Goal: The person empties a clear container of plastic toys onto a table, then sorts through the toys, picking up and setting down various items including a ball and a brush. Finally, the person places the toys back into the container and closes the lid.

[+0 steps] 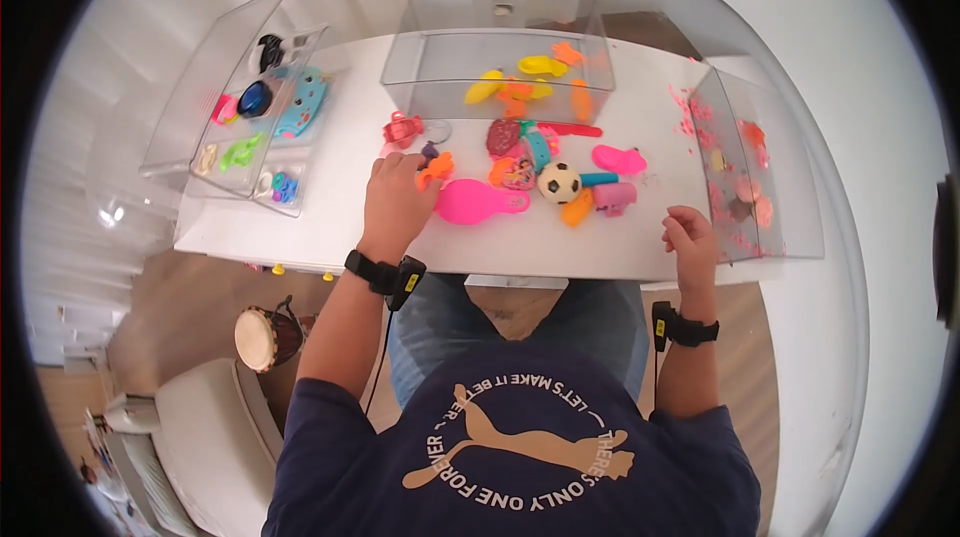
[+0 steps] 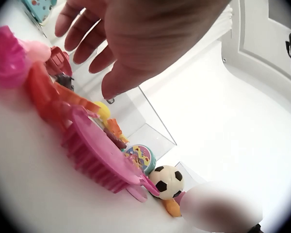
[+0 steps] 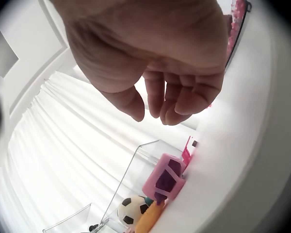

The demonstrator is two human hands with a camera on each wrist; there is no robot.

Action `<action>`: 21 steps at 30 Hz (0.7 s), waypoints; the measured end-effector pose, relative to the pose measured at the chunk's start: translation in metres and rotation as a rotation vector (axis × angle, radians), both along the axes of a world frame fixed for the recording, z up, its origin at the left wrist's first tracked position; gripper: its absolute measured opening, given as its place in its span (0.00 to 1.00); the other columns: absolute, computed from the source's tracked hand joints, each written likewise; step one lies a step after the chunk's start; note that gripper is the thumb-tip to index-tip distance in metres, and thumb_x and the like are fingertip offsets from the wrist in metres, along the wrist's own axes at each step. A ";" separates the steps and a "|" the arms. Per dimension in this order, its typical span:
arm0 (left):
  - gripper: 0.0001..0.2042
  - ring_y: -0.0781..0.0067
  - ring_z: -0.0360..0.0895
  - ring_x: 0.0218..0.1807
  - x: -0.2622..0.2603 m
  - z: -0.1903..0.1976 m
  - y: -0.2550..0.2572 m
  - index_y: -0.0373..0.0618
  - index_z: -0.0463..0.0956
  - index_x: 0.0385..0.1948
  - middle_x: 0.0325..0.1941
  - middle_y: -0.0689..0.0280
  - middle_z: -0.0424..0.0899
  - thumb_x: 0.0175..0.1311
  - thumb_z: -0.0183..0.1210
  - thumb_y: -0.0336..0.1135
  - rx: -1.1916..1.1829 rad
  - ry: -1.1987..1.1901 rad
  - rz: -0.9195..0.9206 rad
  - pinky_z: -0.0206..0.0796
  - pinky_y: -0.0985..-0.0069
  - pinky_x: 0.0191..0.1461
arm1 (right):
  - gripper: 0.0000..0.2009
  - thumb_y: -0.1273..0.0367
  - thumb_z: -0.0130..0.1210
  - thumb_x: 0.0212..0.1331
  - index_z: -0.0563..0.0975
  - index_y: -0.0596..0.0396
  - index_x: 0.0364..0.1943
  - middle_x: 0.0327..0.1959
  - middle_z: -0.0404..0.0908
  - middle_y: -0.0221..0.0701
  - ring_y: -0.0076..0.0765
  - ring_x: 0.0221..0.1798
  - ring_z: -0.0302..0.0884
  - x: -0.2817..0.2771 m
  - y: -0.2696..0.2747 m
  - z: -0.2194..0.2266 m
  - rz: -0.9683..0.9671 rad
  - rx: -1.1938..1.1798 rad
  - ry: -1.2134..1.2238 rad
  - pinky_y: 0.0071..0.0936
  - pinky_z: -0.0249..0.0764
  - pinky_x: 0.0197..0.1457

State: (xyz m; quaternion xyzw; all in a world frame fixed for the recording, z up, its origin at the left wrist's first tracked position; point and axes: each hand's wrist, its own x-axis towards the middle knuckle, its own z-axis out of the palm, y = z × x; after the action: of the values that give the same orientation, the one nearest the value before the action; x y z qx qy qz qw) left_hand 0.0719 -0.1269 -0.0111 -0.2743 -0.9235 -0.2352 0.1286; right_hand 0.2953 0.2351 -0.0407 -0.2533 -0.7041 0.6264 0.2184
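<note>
My left hand (image 1: 398, 202) hovers over the left end of a toy pile, fingers loosely extended with nothing between them in the left wrist view. Close by its fingertips are an orange toy (image 1: 434, 171) and a red toy (image 1: 402, 129). Right of that hand lies a bright pink hairbrush (image 1: 475, 203), its bristles (image 2: 94, 165) showing in the left wrist view. A small soccer ball (image 1: 558, 182) sits mid-pile, beside a pink and purple toy (image 3: 166, 177). Near the table's right front, my right hand (image 1: 690, 242) hangs loosely curled and holds nothing.
A clear bin (image 1: 395, 77) at the back contains yellow and orange toys. Another clear bin (image 1: 165, 162) with mixed toys stands on the left. At the right, a clear bin (image 1: 790, 227) contains pink and red pieces. A pink shoe-like toy (image 1: 619, 160) lies right of the pile.
</note>
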 end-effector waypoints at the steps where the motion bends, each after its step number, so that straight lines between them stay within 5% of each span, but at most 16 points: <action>1: 0.15 0.51 0.75 0.48 -0.001 0.000 0.007 0.39 0.80 0.42 0.42 0.56 0.81 0.53 0.66 0.32 -0.035 -0.010 -0.020 0.70 0.61 0.54 | 0.09 0.74 0.60 0.60 0.79 0.60 0.44 0.32 0.79 0.26 0.19 0.32 0.74 0.002 0.000 -0.004 0.004 0.017 -0.001 0.17 0.70 0.33; 6: 0.14 0.51 0.77 0.47 -0.008 -0.016 0.024 0.40 0.80 0.41 0.41 0.55 0.81 0.54 0.65 0.36 -0.098 -0.021 -0.023 0.71 0.60 0.53 | 0.12 0.74 0.63 0.55 0.80 0.57 0.44 0.36 0.80 0.27 0.22 0.37 0.75 -0.011 -0.006 -0.003 0.035 0.335 0.040 0.20 0.72 0.36; 13: 0.13 0.50 0.78 0.49 -0.013 -0.010 0.034 0.38 0.81 0.41 0.42 0.53 0.82 0.54 0.62 0.33 -0.200 -0.115 0.016 0.70 0.61 0.56 | 0.20 0.73 0.66 0.46 0.79 0.56 0.48 0.48 0.78 0.39 0.47 0.53 0.73 -0.046 -0.036 0.027 0.176 0.888 0.104 0.39 0.74 0.53; 21: 0.08 0.52 0.79 0.45 -0.021 -0.013 0.028 0.39 0.81 0.35 0.38 0.54 0.82 0.56 0.59 0.31 -0.204 0.003 0.024 0.72 0.62 0.50 | 0.21 0.74 0.62 0.48 0.78 0.55 0.51 0.46 0.77 0.38 0.50 0.50 0.73 -0.055 -0.043 0.007 0.177 0.969 -0.074 0.41 0.74 0.54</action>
State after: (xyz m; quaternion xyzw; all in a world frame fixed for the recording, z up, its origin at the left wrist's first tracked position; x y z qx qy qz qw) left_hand 0.0507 -0.0988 -0.0240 -0.2751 -0.9457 -0.1379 0.1042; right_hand 0.2407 0.1921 -0.0334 -0.0836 -0.9406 0.2336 0.2318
